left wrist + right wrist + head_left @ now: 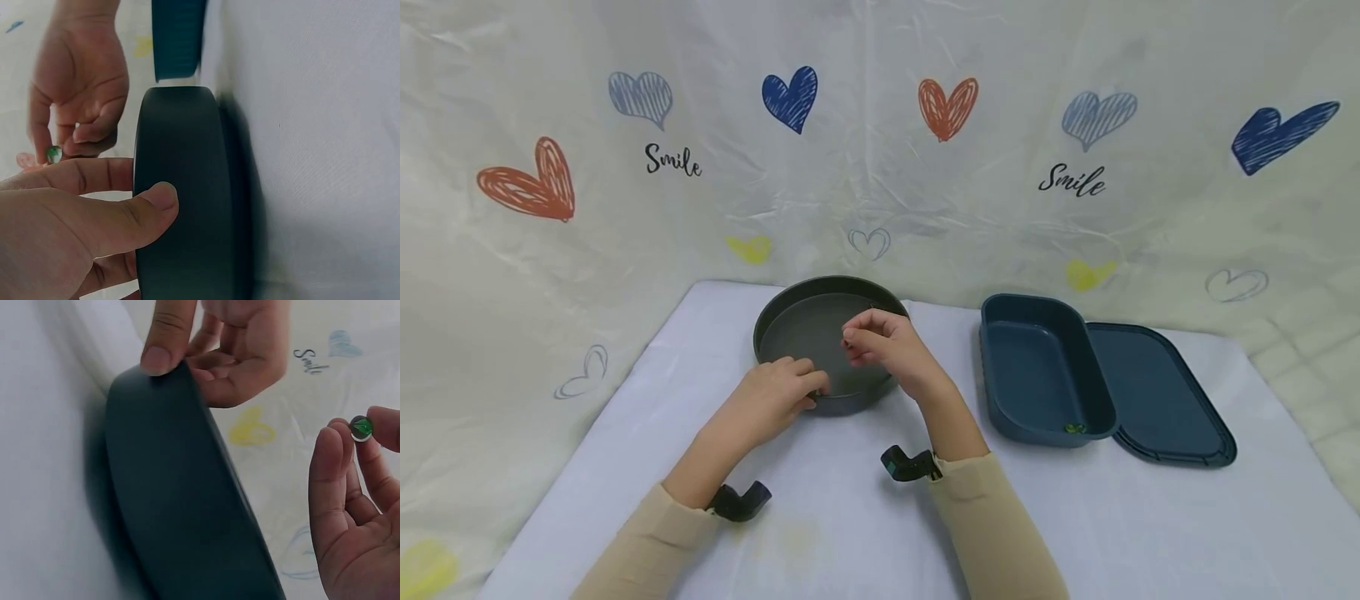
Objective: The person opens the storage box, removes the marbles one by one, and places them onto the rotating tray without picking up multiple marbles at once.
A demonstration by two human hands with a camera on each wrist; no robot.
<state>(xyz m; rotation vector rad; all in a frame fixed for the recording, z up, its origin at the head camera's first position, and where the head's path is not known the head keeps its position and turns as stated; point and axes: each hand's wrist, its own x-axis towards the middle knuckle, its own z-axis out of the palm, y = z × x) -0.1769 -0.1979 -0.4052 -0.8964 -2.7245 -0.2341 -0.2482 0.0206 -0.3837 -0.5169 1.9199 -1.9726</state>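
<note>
A round dark grey pan (797,333) sits toward the back of the table. My left hand (778,390) grips its near rim, thumb (164,197) on the outer wall and fingers over the inside. Above the pan's right part, my right hand (891,343) pinches a small clear glass marble with a green swirl (361,428) between thumb and fingertips. The head view mostly hides this marble behind the fingers, while both wrist views show it.
Right of the pan stands a deep blue rectangular container (1030,367) with a few green marbles (1075,428) in its near right corner. Its matching lid (1165,392) lies beside it. A white sheet printed with hearts hangs behind the white-covered table (835,517).
</note>
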